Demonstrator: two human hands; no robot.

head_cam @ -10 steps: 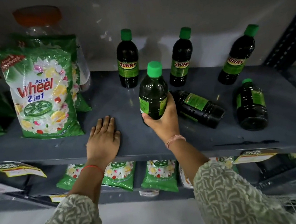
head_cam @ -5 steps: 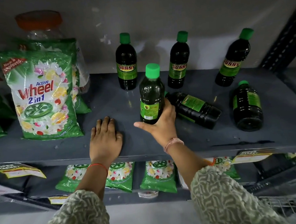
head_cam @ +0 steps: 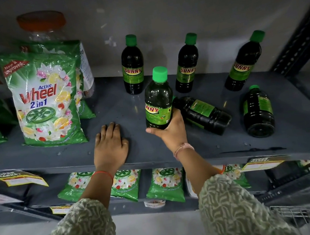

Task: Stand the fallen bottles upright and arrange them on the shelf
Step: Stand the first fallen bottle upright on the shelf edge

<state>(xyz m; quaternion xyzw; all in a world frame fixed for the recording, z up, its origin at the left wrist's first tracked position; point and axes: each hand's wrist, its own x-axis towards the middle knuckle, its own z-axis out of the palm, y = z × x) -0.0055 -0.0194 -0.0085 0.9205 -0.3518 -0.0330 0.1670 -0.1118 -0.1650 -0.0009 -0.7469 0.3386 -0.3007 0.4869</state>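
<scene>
A grey metal shelf (head_cam: 109, 107) stands against a pale grey wall (head_cam: 155, 8), with a dark perforated upright (head_cam: 297, 39) at its right end. On it, the landmark is the tall green and white Wheel detergent bag (head_cam: 47, 104) standing at the left. To the right of that bag, near the shelf's front edge, the left hand (head_cam: 110, 145) lies flat, palm down, fingers together. Further right, the right hand (head_cam: 171, 130) is wrapped around the base of a dark green plastic bottle with a green cap (head_cam: 158, 99), held upright at the shelf surface. Beyond it, along the wall, three matching bottles stand: one (head_cam: 132, 65) nearest the bag, a second (head_cam: 186, 64) further right, a third (head_cam: 244, 61) furthest. Two more lie fallen: one (head_cam: 202, 115) just right of the held bottle, another (head_cam: 258, 111) further right. Smaller green detergent packets (head_cam: 164, 183) sit on the lower shelf (head_cam: 44, 208).
</scene>
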